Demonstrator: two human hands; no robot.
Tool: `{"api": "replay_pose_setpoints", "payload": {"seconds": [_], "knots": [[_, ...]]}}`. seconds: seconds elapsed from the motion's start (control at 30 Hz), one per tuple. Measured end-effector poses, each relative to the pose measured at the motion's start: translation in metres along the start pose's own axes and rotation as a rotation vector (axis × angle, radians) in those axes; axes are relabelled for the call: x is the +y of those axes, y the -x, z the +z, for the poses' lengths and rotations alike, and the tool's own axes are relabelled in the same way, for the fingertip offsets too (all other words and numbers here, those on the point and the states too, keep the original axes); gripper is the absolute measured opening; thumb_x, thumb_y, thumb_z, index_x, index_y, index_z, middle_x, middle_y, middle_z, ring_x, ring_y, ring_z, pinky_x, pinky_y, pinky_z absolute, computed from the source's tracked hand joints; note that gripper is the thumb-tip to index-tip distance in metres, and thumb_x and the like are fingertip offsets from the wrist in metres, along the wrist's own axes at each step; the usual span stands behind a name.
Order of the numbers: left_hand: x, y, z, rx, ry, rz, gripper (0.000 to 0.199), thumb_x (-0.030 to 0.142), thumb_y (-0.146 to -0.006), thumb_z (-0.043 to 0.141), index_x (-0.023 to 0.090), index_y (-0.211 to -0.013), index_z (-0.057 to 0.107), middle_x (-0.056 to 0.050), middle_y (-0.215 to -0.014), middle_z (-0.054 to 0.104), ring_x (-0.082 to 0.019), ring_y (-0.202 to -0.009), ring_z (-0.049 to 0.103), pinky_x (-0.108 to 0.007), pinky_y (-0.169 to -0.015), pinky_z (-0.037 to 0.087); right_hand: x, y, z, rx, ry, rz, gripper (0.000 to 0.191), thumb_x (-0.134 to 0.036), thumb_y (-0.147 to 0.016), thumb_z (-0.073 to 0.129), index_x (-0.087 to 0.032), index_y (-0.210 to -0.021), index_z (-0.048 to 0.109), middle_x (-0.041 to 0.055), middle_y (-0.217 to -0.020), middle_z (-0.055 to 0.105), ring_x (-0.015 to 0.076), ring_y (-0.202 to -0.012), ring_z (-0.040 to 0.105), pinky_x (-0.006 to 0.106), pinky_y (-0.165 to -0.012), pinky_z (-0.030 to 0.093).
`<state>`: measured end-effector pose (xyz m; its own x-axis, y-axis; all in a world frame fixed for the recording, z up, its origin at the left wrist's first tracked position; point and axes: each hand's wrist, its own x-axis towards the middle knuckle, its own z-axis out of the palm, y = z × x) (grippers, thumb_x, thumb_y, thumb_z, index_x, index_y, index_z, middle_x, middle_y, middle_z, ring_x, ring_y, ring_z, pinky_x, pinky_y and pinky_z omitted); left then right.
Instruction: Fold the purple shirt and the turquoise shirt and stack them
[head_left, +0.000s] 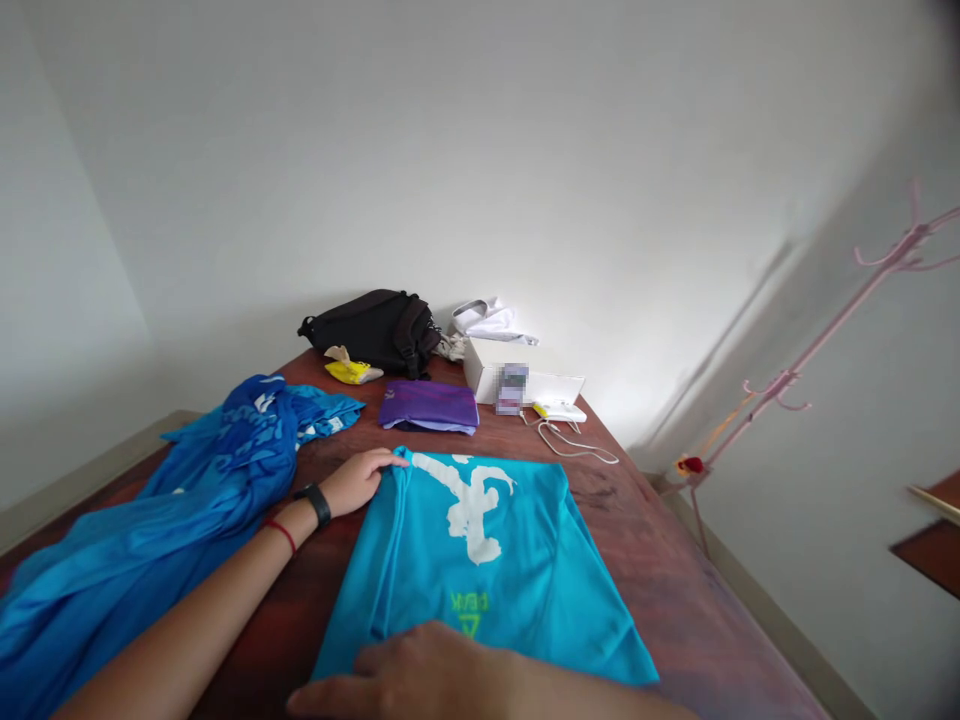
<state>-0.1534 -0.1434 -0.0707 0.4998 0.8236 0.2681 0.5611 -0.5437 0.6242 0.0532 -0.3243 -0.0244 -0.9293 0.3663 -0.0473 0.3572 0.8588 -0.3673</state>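
Observation:
A turquoise T-shirt (517,570) lies folded in front of me, with a white figure print and a green logo that is upside down from here. My left hand (360,482), with a black band and a red cord on the wrist, has its fingertips closed on the shirt's far left corner. Low in the view, my right hand (420,675) reaches across the near part of the shirt from the right. Its fingers are bent down onto the cloth, their tips partly hidden. A loose heap of blue clothing (217,500) lies to the left of my left arm.
Beyond the shirt on the reddish-brown table (630,560) lie a folded purple garment (427,405), a yellow packet (352,372), a black backpack (375,330), a white box (555,385) and a white cable (577,446). A pink coat rack (832,340) stands at the right.

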Motion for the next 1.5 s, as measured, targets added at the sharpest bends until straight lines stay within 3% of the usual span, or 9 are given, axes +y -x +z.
{"api": "replay_pose_setpoints", "payload": {"seconds": [0.1, 0.23, 0.57, 0.87, 1.07, 1.2, 1.33, 1.5], "knots": [[0.002, 0.000, 0.001, -0.008, -0.075, 0.034, 0.058, 0.007, -0.075, 0.038, 0.019, -0.121, 0.071, -0.009, -0.123, 0.065, -0.024, -0.118, 0.060, -0.037, -0.108, 0.042, -0.008, -0.014, 0.011, 0.003, 0.037, 0.144, 0.061, -0.060, -0.091, 0.056, -0.031, -0.144, 0.045, 0.0043, -0.100, 0.072, 0.0222, -0.080, 0.070, 0.028, -0.065, 0.053], [-0.002, 0.001, 0.003, -0.008, -0.117, 0.032, 0.059, 0.006, -0.075, 0.040, 0.021, -0.123, 0.070, -0.008, -0.133, 0.060, -0.024, -0.123, 0.057, -0.036, -0.111, 0.040, -0.013, -0.009, 0.014, 0.071, -0.043, 0.283, 0.052, -0.055, -0.090, 0.060, -0.031, -0.135, 0.055, 0.0026, -0.101, 0.071, 0.0222, -0.082, 0.070, 0.027, -0.068, 0.052], [0.001, 0.000, -0.001, -0.046, -0.097, 0.027, 0.059, 0.008, -0.078, 0.042, 0.022, -0.130, 0.066, -0.008, -0.143, 0.054, -0.027, -0.133, 0.050, -0.040, -0.116, 0.035, -0.029, -0.004, 0.020, 0.331, -0.385, 0.576, 0.056, -0.040, -0.082, 0.074, -0.036, -0.135, 0.057, 0.0041, -0.116, 0.063, 0.0219, -0.092, 0.066, 0.029, -0.078, 0.049], [-0.001, 0.000, 0.001, -0.046, -0.109, 0.058, 0.049, 0.014, -0.084, 0.041, 0.022, -0.123, 0.068, -0.008, -0.137, 0.057, -0.027, -0.126, 0.055, -0.040, -0.111, 0.039, -0.033, -0.014, 0.030, 0.363, -0.459, 0.525, 0.033, -0.032, -0.084, 0.073, -0.033, -0.117, 0.071, 0.0002, -0.100, 0.068, 0.0180, -0.089, 0.065, 0.026, -0.079, 0.047], [0.000, -0.001, 0.002, -0.005, -0.105, 0.096, 0.036, 0.012, -0.082, 0.042, 0.019, -0.104, 0.070, -0.009, -0.122, 0.063, -0.023, -0.117, 0.059, -0.036, -0.108, 0.042, -0.031, -0.022, 0.036, 0.413, -0.509, 0.556, 0.023, -0.033, -0.082, 0.074, -0.025, -0.103, 0.075, 0.0008, -0.089, 0.069, 0.0139, -0.072, 0.059, 0.024, -0.067, 0.043], [0.003, -0.003, 0.000, -0.004, -0.132, 0.074, 0.031, 0.014, -0.081, 0.043, 0.018, -0.098, 0.069, -0.010, -0.139, 0.055, -0.025, -0.129, 0.051, -0.039, -0.113, 0.036, -0.031, -0.021, 0.032, 0.530, -0.573, 0.619, 0.016, -0.035, -0.082, 0.073, -0.020, -0.087, 0.073, -0.0006, -0.078, 0.065, 0.0122, -0.068, 0.055, 0.023, -0.063, 0.039], [0.006, -0.009, -0.006, -0.053, -0.170, 0.067, 0.027, 0.016, -0.081, 0.045, 0.020, -0.096, 0.067, -0.008, -0.149, 0.049, -0.024, -0.133, 0.049, -0.039, -0.114, 0.035, -0.028, -0.014, 0.031, 0.609, -0.634, 0.668, 0.015, -0.033, -0.081, 0.072, -0.019, -0.084, 0.071, -0.0022, -0.075, 0.061, 0.0101, -0.064, 0.051, 0.021, -0.059, 0.037], [0.008, -0.029, -0.019, -0.202, -0.162, 0.053, 0.031, 0.018, -0.078, 0.051, 0.022, -0.104, 0.068, -0.004, -0.110, 0.072, -0.022, -0.100, 0.066, -0.031, -0.094, 0.048, -0.022, -0.007, 0.036, 0.648, -0.813, 0.682, 0.015, -0.031, -0.079, 0.072, -0.017, -0.085, 0.069, -0.0040, -0.068, 0.054, 0.0083, -0.059, 0.049, 0.018, -0.051, 0.034]]}}
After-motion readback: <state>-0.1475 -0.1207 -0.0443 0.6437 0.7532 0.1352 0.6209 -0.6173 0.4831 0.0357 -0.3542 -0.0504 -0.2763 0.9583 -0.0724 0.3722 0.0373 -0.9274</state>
